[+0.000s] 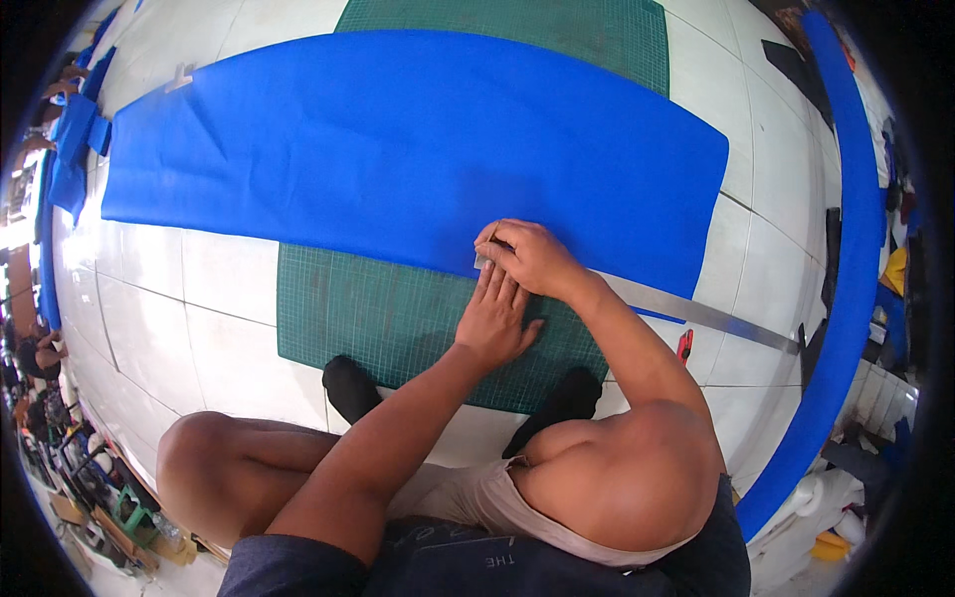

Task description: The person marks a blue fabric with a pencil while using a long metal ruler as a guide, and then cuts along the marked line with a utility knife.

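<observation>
Right hand beside left hand, at the blue sheet's edge.
The right pinches a small grey piece; the left (fingers slightly parted) lies over the green mat.

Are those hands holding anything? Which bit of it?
The right hand seems to pinch a small, flat-looking, light-grey piece of unclear material; which part is hidden, so I can't tell. The left hand lies spread, holding nothing visible.

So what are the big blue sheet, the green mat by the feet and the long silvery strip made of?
Blue sheet: maybe synthetic leather or felt; matte, softly creased. Green mat: probably plastic or rubber; dull, with a fine grid. Silvery strip: likely metal; smooth, thin, with a grey sheen.
</observation>
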A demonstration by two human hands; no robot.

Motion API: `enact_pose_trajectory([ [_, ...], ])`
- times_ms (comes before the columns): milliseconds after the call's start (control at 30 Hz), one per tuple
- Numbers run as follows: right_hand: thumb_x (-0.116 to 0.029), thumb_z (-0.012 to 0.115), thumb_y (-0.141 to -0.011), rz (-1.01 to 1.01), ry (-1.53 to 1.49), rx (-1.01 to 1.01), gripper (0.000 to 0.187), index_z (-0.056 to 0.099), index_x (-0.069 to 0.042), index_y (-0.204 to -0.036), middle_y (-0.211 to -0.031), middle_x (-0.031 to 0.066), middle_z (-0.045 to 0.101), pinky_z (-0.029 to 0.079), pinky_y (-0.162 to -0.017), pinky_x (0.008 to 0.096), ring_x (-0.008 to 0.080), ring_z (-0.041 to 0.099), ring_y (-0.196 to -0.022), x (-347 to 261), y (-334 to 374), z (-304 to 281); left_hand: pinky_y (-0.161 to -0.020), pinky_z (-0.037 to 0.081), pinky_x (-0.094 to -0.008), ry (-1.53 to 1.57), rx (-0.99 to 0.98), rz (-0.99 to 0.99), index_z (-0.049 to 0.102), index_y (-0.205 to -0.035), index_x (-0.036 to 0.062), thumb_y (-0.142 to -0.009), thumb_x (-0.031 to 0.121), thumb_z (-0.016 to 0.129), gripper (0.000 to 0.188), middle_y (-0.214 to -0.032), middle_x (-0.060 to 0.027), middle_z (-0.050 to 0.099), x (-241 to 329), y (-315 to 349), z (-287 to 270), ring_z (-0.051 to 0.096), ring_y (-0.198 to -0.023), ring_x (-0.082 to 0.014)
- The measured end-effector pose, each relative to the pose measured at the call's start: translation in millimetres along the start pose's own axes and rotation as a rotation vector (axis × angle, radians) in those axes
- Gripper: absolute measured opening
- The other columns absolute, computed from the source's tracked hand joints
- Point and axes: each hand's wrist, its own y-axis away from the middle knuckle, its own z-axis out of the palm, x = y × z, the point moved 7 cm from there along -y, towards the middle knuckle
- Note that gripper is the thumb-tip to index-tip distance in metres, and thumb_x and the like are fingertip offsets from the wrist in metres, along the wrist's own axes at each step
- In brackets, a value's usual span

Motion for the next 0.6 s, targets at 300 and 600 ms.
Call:
enact_pose_trajectory([
  [300, -0.022, 0.055, -0.096, -0.142, 0.160, 0.006, 0.023, 0.066, -0.002, -0.099, -0.099, 0.0142, 0.068, 0.050, -0.085, 0.0438, 0.0333, 0.064, -0.097, -10.1, -5.9, 7.9, -0.121, 0.015, -0.0530, 0.005, 0.004, 0.025, 0.034, -0.145, -0.0048, -0.093, 0.046, 0.055, 0.076, -0.147, -0.0276, 0.036, -2.6, 1.2, 1.2, 0.026, -0.143, -0.0437],
  [600, -0.021, 0.057, -0.097, -0.200, 0.275, 0.099, 0.021, 0.068, -0.003, -0.099, -0.102, 0.0122, 0.069, 0.050, -0.089, 0.0390, 0.0303, 0.065, -0.098, -15.7, -5.5, 4.1, -0.121, 0.016, -0.0518, 0.024, -0.019, -0.002, 0.032, -0.147, -0.0047, -0.093, 0.045, 0.056, 0.077, -0.150, -0.0254, 0.033, -3.3, 0.1, 2.7, 0.026, -0.145, -0.0406],
])
